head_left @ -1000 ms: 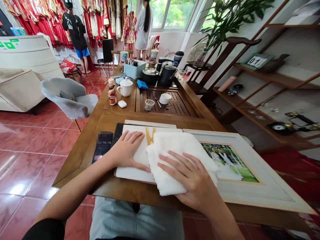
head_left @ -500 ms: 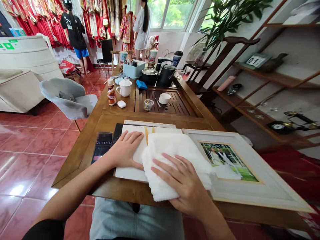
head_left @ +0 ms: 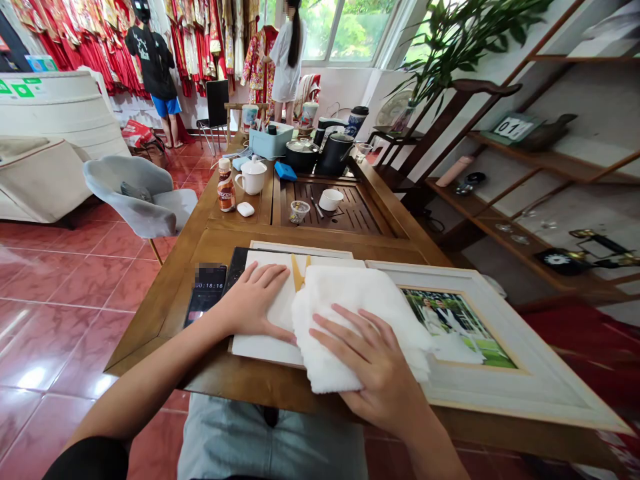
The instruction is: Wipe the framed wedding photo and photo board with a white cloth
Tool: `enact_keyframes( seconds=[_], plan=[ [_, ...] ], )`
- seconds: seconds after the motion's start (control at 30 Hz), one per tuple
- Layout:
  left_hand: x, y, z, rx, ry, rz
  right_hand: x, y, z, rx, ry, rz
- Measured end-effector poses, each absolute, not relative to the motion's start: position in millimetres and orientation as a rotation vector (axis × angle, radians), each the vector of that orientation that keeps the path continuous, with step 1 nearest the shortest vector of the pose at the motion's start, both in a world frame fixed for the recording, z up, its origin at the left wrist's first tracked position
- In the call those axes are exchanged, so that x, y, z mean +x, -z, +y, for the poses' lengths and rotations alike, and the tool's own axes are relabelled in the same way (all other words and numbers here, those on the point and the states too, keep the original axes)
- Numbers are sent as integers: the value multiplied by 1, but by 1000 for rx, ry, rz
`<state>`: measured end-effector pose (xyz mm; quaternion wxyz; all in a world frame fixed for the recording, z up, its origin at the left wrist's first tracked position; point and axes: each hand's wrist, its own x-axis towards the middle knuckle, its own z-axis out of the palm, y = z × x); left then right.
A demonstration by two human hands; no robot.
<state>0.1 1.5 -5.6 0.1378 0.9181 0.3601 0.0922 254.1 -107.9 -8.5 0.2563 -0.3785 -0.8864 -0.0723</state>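
My left hand (head_left: 257, 300) lies flat with fingers spread on a white panel (head_left: 250, 347), which has a dark edge at its left. A folded white towel (head_left: 360, 293) covers the panel's right part and overlaps a framed photo (head_left: 465, 330). My right hand (head_left: 373, 363) rests on the towel, its fingers stretched out and apart, the thumb at the towel's near edge. Yellowish marks or strips (head_left: 299, 272) show on the panel between my left hand and the towel. What lies under the towel is hidden.
A phone (head_left: 205, 293) lies left of the panel. Farther along the wooden table (head_left: 215, 233) stand a bottle (head_left: 226, 187), a lidded white mug (head_left: 253, 177), a small cup (head_left: 331, 199) and a kettle (head_left: 335, 155). Two people are near hanging garments in the background.
My right hand and the towel have shifted slightly to the right, and the towel's near edge sits a little higher. My left hand stays on the panel.
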Motion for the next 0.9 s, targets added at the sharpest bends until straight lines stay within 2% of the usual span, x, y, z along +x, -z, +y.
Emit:
enact_keyframes(
  seconds=[0.13, 0.37, 0.63, 0.9],
  plan=[
    [0, 6, 2, 2665, -252, 1035, 254, 7, -108, -967, 168, -2430],
    [1, 1, -1, 2631, -277, 1056, 267, 10, -103, -1176, 222, -2332],
    [1, 3, 1, 2642, -240, 1044, 260, 6, -105, -957, 155, -2432],
    [1, 3, 0, 2638, -273, 1055, 264, 9, -101, -1158, 207, -2359]
  ],
)
